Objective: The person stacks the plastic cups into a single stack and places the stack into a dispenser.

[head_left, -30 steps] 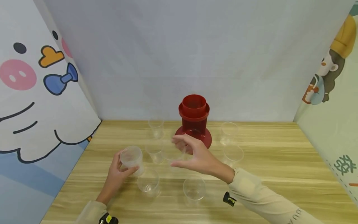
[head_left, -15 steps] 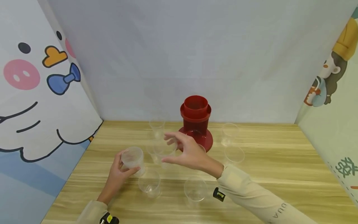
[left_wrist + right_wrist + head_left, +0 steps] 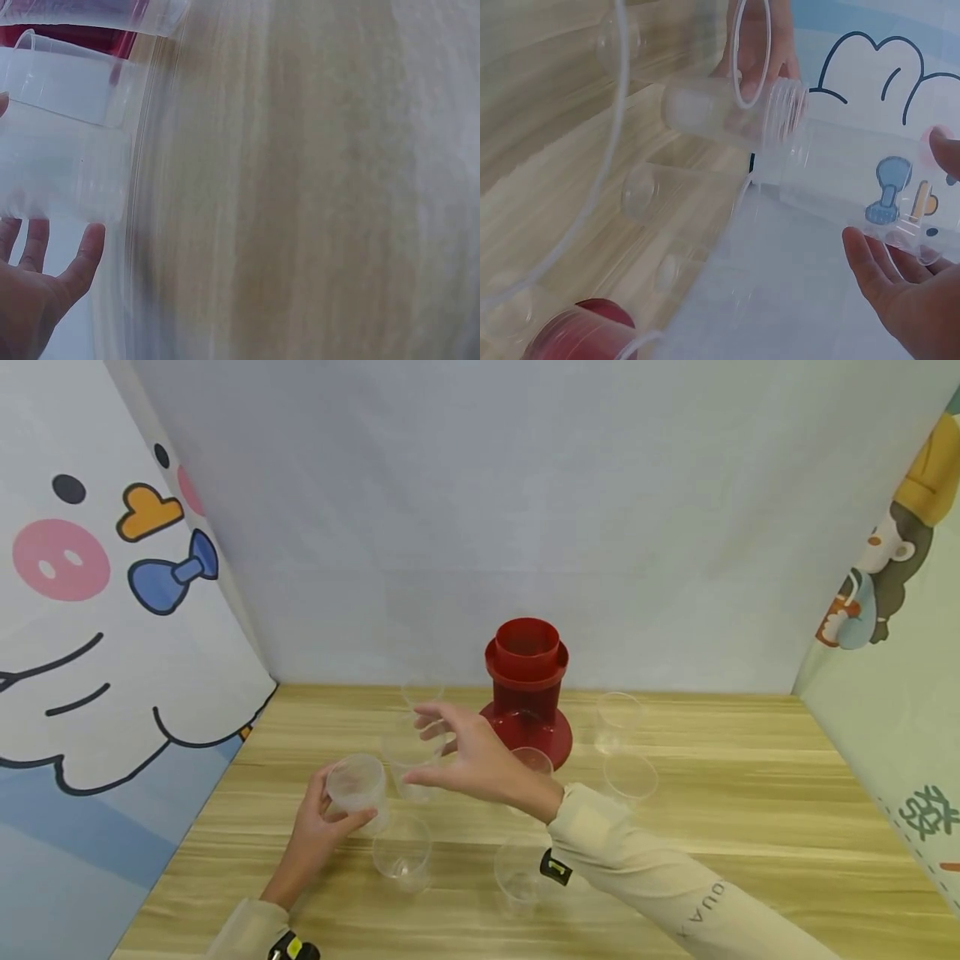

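My left hand [image 3: 315,818] grips a nested stack of clear plastic cups [image 3: 356,787] low at the left of the table. Several rims lie close together on the stack in the right wrist view. My right hand [image 3: 476,756] holds a single clear plastic cup [image 3: 840,169] above the table, thumb on one side and fingers on the other. That cup is to the right of the stack and apart from it in the head view. Much of it is hard to make out because it is see-through. In the left wrist view, fingers curve round the stack [image 3: 60,169].
A red holder [image 3: 527,685] with a round base stands at the back middle. Single clear cups stand about it: one at front left [image 3: 402,852], one at front [image 3: 522,872], and others at right, such as a cup [image 3: 618,718]. A pale cloth wall [image 3: 637,527] rises behind.
My right hand has moved left with its cup, from in front of the red holder towards the stack. My left hand and the stack have stayed in place.
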A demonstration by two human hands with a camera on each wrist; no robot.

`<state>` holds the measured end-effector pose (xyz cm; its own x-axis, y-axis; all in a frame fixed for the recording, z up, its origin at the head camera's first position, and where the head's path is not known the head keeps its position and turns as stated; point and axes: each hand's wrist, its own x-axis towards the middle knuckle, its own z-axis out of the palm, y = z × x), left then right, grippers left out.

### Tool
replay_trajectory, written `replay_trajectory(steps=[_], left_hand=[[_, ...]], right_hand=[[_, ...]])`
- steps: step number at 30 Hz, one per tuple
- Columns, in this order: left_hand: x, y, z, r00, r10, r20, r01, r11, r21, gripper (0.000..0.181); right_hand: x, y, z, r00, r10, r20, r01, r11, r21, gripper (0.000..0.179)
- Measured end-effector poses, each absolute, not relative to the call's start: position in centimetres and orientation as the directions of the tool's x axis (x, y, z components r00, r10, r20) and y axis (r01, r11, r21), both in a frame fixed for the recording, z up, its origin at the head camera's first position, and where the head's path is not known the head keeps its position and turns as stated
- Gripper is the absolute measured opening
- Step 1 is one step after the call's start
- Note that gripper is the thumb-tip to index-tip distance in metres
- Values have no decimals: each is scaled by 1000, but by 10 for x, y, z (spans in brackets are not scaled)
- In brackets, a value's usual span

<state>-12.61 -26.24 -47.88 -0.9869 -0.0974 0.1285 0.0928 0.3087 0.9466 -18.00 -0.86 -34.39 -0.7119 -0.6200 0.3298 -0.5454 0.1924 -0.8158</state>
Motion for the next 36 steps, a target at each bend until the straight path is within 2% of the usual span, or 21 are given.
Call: replay_trajectory(steps=[10, 20, 36], left_hand=[[-129, -263, -478, -989, -80, 123, 93, 307, 947, 76], [-127, -263, -476, -991, -78, 106, 79, 289, 954, 76], [-126, -265, -478, -992, -67, 111, 90, 269, 959, 73]], right_hand=[[-184, -32, -337, -690, -648, 322, -557, 190, -809, 70], [-188, -55, -338, -701, -638, 318, -535, 177, -826, 70], [-191, -84, -350, -707, -657, 261, -540, 265, -799, 74]])
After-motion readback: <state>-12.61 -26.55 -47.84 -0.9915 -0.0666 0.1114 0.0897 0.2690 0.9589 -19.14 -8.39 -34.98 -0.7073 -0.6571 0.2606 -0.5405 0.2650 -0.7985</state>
